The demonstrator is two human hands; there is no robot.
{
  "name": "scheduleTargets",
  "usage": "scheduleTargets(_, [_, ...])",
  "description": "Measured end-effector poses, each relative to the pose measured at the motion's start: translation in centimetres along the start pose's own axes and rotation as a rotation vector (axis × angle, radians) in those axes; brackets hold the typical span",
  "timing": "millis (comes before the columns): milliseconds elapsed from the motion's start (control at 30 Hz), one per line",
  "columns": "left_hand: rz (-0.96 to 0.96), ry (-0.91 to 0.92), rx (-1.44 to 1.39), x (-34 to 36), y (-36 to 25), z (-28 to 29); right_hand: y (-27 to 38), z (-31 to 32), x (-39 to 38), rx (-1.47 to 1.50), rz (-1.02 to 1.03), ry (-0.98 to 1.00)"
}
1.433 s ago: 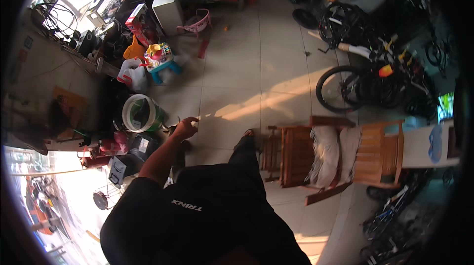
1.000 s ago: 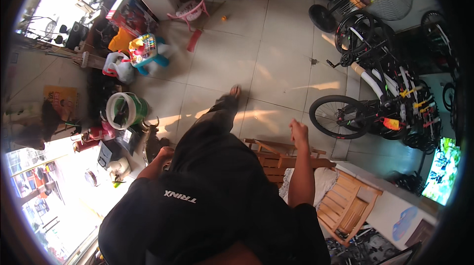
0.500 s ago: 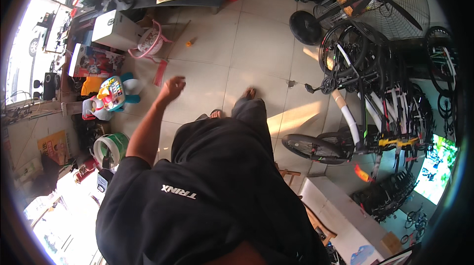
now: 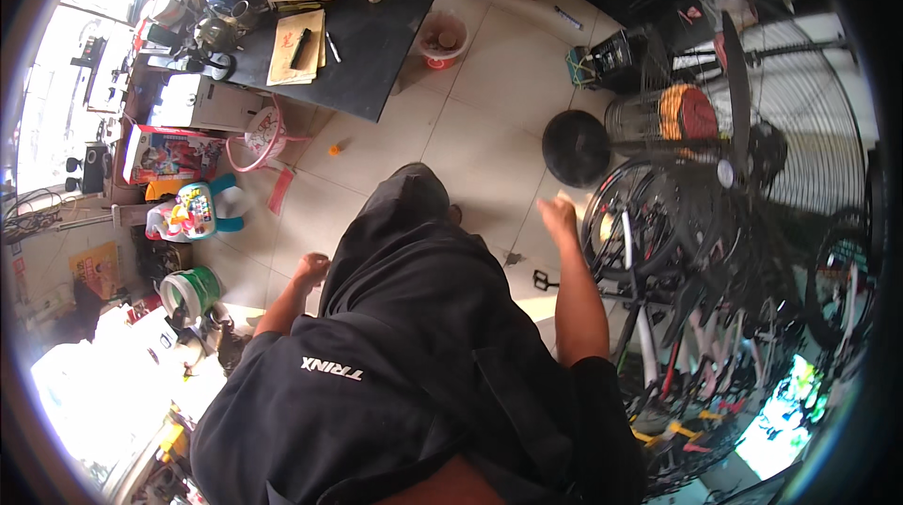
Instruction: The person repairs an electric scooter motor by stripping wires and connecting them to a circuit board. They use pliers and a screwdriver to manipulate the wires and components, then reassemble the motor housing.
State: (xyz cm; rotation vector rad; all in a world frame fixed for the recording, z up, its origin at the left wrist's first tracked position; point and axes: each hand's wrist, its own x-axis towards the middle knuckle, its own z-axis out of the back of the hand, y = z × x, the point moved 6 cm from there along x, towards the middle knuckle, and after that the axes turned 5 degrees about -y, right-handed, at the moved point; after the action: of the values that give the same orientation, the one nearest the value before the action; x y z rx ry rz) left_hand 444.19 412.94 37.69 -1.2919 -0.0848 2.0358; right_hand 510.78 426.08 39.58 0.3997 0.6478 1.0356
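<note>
My left hand (image 4: 312, 270) hangs beside my left thigh, its fingers loosely curled in, with nothing seen in it. My right hand (image 4: 559, 216) is out in front on the right, fingers folded in and holding nothing that shows. It is close to a black round base (image 4: 577, 149) on the floor and the wheel of a parked bicycle (image 4: 628, 223), apart from both. Ahead to the left stands a black table (image 4: 362, 63) bearing brown paper envelopes (image 4: 293, 49) with a black marker (image 4: 301, 48) on top.
A red bucket (image 4: 442, 39) stands by the table's right end. A large fan (image 4: 724, 134) and several bicycles line the right side. On the left are a pink basket (image 4: 266, 136), a toy activity table (image 4: 198, 210) and a green-and-white bucket (image 4: 191, 294). Pale tiles (image 4: 414, 134) cover the floor.
My view has shifted forward, and the table shows more fully. My right hand and forearm have come into view. My left hand has lowered toward my thigh; one leg has swung forward.
</note>
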Motion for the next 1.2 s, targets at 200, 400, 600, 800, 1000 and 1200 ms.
scheduleTargets(200, [0.232, 0.096, -0.117, 4.8, -10.0, -6.6, 20.9, 4.2, 23.9, 0.005, 0.18, 0.107])
scheduleTargets(400, [0.074, 0.028, -0.468, 19.1, -28.4, -7.7, 31.4, 0.3, 38.7, -0.044, 0.261, 0.355])
scheduleTargets(600, [-0.358, -0.117, -0.62, 25.6, -57.0, 1.5, 34.5, 0.6, 53.3, -0.179, 0.312, 0.302])
scheduleTargets(800, [-0.425, -0.187, -0.7, 27.0, -72.2, 4.6, 34.5, -2.3, 69.1, -0.166, 0.284, 0.435])
scheduleTargets(1000, [-0.182, -0.322, -0.76, 32.3, -80.3, 1.8, 36.9, 1.0, 78.0, -0.103, -0.028, 0.753])
scheduleTargets(1200, [0.074, -0.418, -0.968, 35.1, -87.3, -2.1, 40.9, 8.0, 92.0, -0.291, -0.066, 0.802])
